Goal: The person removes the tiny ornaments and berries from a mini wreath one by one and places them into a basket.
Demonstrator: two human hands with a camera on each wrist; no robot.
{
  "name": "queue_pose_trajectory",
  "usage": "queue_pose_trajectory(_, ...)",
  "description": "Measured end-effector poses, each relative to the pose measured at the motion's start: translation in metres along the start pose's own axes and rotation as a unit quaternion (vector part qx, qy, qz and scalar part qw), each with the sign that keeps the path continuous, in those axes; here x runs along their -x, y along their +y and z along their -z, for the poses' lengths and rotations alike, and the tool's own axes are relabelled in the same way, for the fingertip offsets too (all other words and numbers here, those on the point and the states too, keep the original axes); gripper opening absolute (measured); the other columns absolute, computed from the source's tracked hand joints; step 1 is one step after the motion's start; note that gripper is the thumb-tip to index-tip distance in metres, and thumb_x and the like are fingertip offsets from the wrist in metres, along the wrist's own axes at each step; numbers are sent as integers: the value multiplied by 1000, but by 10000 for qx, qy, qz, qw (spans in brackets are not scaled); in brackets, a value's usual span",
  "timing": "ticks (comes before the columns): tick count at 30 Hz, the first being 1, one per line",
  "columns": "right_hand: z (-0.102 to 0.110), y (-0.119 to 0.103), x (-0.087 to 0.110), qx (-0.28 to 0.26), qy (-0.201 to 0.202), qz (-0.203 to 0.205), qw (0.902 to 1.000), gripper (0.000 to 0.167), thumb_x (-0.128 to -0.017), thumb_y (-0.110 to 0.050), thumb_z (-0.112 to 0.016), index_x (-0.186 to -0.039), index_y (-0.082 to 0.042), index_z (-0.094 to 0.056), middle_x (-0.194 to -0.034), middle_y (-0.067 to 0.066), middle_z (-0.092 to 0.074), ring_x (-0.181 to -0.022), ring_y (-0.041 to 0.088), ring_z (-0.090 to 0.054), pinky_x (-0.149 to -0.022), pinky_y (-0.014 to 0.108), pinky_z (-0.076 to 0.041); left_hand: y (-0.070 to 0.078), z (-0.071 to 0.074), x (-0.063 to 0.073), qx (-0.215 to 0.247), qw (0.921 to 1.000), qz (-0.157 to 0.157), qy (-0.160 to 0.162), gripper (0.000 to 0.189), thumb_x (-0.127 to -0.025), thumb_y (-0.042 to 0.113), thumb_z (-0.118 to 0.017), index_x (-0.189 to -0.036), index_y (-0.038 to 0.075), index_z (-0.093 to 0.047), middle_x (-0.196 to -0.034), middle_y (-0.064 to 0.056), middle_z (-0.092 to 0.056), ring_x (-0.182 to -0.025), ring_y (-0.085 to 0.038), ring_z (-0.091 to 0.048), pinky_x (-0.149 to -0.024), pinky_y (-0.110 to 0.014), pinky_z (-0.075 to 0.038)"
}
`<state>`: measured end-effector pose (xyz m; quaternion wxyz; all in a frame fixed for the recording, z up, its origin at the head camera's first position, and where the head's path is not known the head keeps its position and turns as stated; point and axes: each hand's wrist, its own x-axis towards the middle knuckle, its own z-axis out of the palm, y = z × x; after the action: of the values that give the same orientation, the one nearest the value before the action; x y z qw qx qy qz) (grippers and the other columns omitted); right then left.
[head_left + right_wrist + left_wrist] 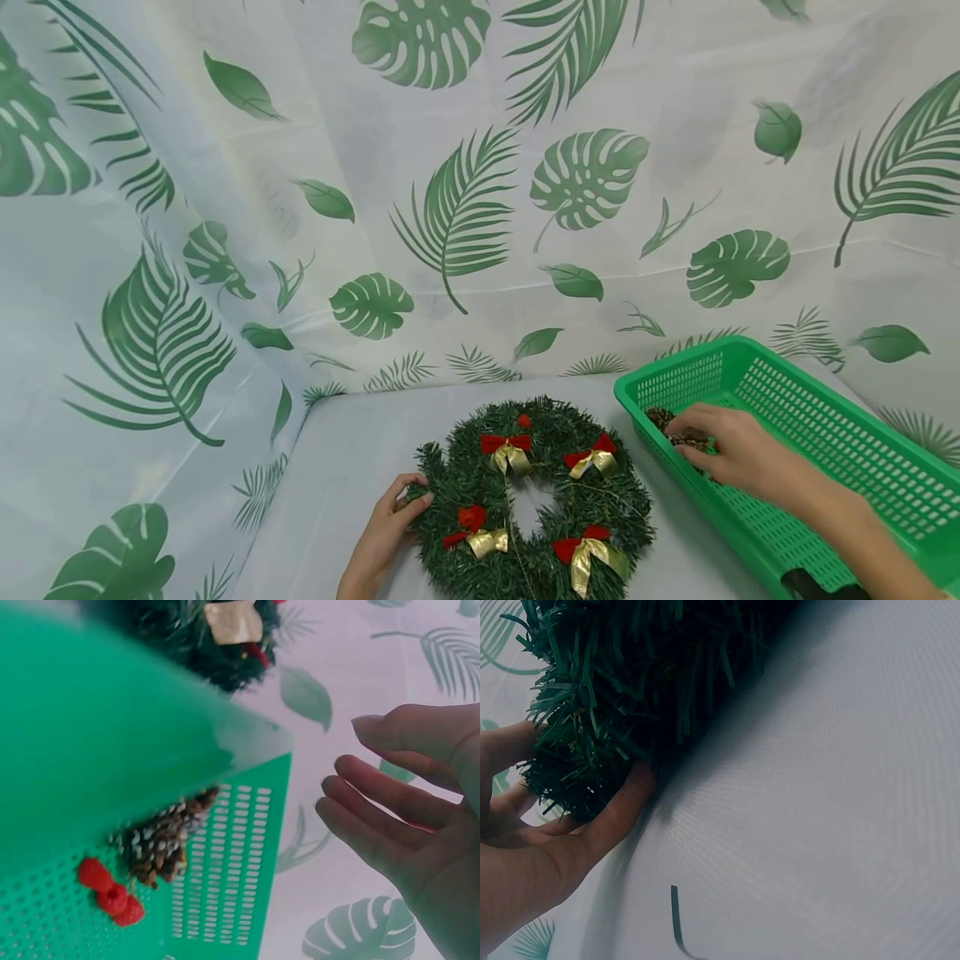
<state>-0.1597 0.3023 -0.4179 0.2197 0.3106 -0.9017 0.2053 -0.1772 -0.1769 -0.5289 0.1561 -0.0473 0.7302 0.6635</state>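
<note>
A green artificial wreath [581, 500] lies on the white-covered table, trimmed with several red and gold bows [510, 454] and red flowers [472, 517]. My left hand [386, 521] grips a tuft at its left edge; in the left wrist view the thumb [626, 799] presses one side and fingers lie on the other. Over the near-left end of the green basket [720, 354], my right hand [727, 446] hovers with bent fingers by the pine cones [660, 417]. In the right wrist view that hand [420, 802] has nothing between its fingers, apart from a frosted pine cone [161, 844].
Red berries [112, 896] lie in the basket beside the cone. A black object [813, 583] shows at the basket's near edge. A leaf-printed sheet [465, 217] hangs behind the table and along its left side.
</note>
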Motion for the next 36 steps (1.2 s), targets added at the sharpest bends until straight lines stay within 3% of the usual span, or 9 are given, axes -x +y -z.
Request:
queue_pose_trajectory(9, -5, -15, 2, -17, 385, 333, 9987, 51, -59, 12, -89, -99, -15, -71, -94, 1, -70, -75, -1, -61, -59, 14, -46, -1, 0, 0, -23, 10000, 53, -16, 40, -99, 35, -70, -128, 12, -55, -91, -2, -48, -75, -17, -42, -62, -34, -43)
queue_pose_trajectory(11, -5, -18, 3, -38, 486, 395, 9980, 50, -61, 11, -89, -100, -16, -71, -95, 2, -70, -75, 1, -63, -59, 13, -44, -1, 0, 0, -15, 10000, 51, -15, 40, -99, 35, -70, -128, 12, -55, -91, -2, -48, -76, -17, -42, -62, -34, -43)
queue_pose_trajectory(13, -7, -21, 4, -92, 615, 472, 9969, 28, -80, -6, -87, -101, -16, -71, -96, 2, -70, -76, 4, -64, -58, 11, -42, 0, 0, 0, -5, 10000, 59, -6, 40, -99, 35, -70, -128, 12, -55, -91, -2, -48, -75, -17, -42, -62, -34, -43)
queue_pose_trajectory(15, -8, -25, 4, -172, 758, 533, 9955, 12, -98, -28, -73, -101, -17, -71, -96, 1, -70, -74, 4, -63, -54, 10, -38, 0, 1, 1, 2, 10000, 69, -2, 40, -99, 35, -70, -128, 12, -55, -91, -2, -48, -74, -17, -42, -61, -34, -42)
queue_pose_trajectory(18, -10, -31, 4, -216, 963, 638, 9931, 46, -104, -53, -42, -101, -17, -71, -96, 0, -69, -75, 7, -65, -56, 9, -39, 0, 1, 0, 18, 10000, 63, -12, 40, -99, 35, -70, -128, 12, -55, -90, -2, -48, -73, -17, -42, -61, -33, -42)
queue_pose_trajectory(24, -13, -46, 5, -207, 1084, 575, 9922, 44, -104, -53, -44, -103, -18, -72, -101, -1, -70, -83, 10, -69, -66, 11, -46, -1, 0, 0, 20, 10000, 57, -36, 40, -99, 36, -69, -129, 12, -55, -91, -2, -48, -74, -17, -41, -62, -34, -42)
queue_pose_trajectory(36, -27, -72, 6, -450, 1494, 637, 9857, 40, -107, -47, -46, -107, -18, -72, -102, -5, -71, -88, 3, -67, -71, 10, -49, -2, 2, -1, 3, 10000, 70, -5, 40, -99, 37, -70, -128, 13, -55, -92, -2, -48, -74, -17, -39, -62, -34, -41)
